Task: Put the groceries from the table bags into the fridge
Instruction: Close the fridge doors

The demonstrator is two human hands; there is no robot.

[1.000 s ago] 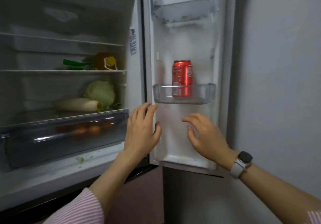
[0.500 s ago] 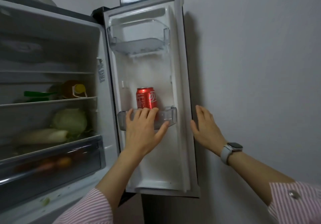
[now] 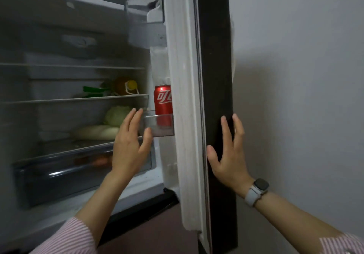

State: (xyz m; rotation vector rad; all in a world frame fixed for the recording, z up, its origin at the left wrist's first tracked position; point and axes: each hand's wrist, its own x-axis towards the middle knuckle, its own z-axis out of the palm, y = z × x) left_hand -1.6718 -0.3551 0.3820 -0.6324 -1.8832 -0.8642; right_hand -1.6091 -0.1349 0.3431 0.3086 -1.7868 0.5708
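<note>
The fridge (image 3: 59, 37) stands open, with its door (image 3: 214, 76) seen nearly edge-on between the two hands.

Right hand (image 3: 228, 155): fingers spread, palm flat against the dark outer face of the door. It grips nothing. A watch (image 3: 256, 191) sits on this wrist.

Left hand (image 3: 130, 147): fingers extended and apart, empty, raised in front of the fridge opening just beside the door bin (image 3: 157, 125). Whether it touches the bin cannot be told.

Contents:
- A red can (image 3: 163, 102) stands upright in the clear door bin.
- A bottle (image 3: 126, 85) with a yellow cap lies on the middle shelf (image 3: 59, 100), next to a green item (image 3: 94, 91) too blurred to identify.
- A cabbage (image 3: 116, 116) and a white radish (image 3: 96, 132) rest on the shelf below, the radish in front.
- Orange-toned items, dimly visible, lie inside the drawer (image 3: 59, 175) at the bottom.

Both sleeves are pink-and-white striped. A plain wall (image 3: 305, 76) lies behind the door on the right.
</note>
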